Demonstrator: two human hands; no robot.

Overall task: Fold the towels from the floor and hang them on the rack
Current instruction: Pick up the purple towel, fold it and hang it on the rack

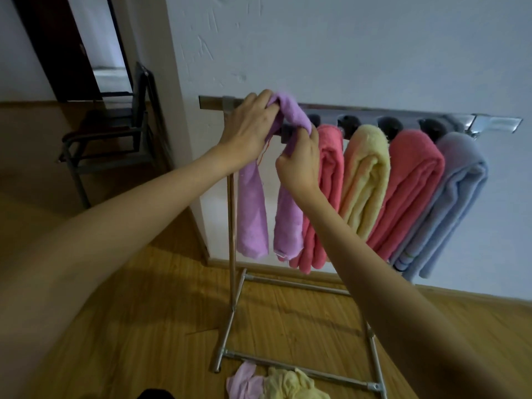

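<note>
While draping purple towel (283, 116) over rack (374, 118), left hand (249, 125) clamped on its top fold, right hand (299, 162) pinching front leg; four folded towels (371, 180) already hung beside; two crumpled towels (276, 383) left on floor (144, 326).

Fluffy cloth towels (365, 180), shiny metal rack (489, 123)

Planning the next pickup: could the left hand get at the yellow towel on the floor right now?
Probably not yet: the left hand grips the purple towel up on the rack; the yellow towel lies unobstructed below.
</note>
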